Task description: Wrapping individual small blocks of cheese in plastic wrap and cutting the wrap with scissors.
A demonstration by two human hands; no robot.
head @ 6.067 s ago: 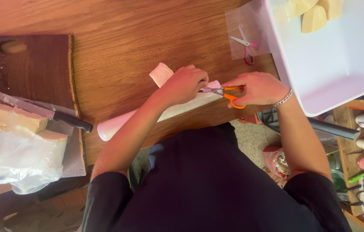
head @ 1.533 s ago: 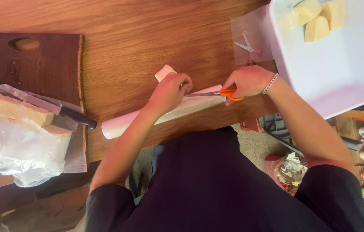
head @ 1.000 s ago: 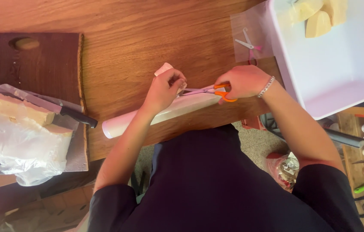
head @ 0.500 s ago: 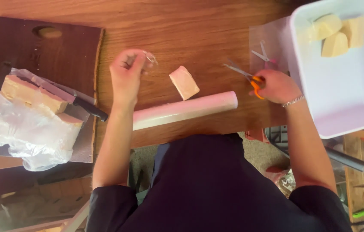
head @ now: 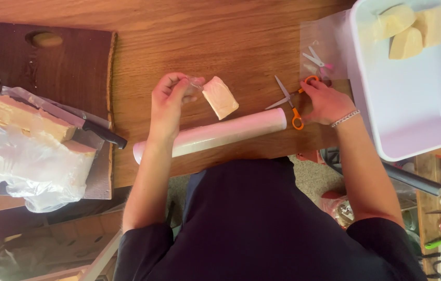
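Now both hands work above the film roll (head: 210, 135), which lies along the table's near edge.
Left of it, a knife (head: 82, 125) rests on plastic-wrapped blocks (head: 28, 140); just above, the left hand (head: 168, 104) pinches a clear film scrap beside the small wrapped block (head: 220, 97), keeping it off the wood, while the right hand (head: 324, 101) rests fingertips on the opened orange scissors (head: 293, 99) at its right end.

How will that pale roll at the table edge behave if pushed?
The roll is a smooth cylinder lying free on the table, so it would likely roll. It lies close to the near edge, so it could drop off. It probably feels light and slippery.
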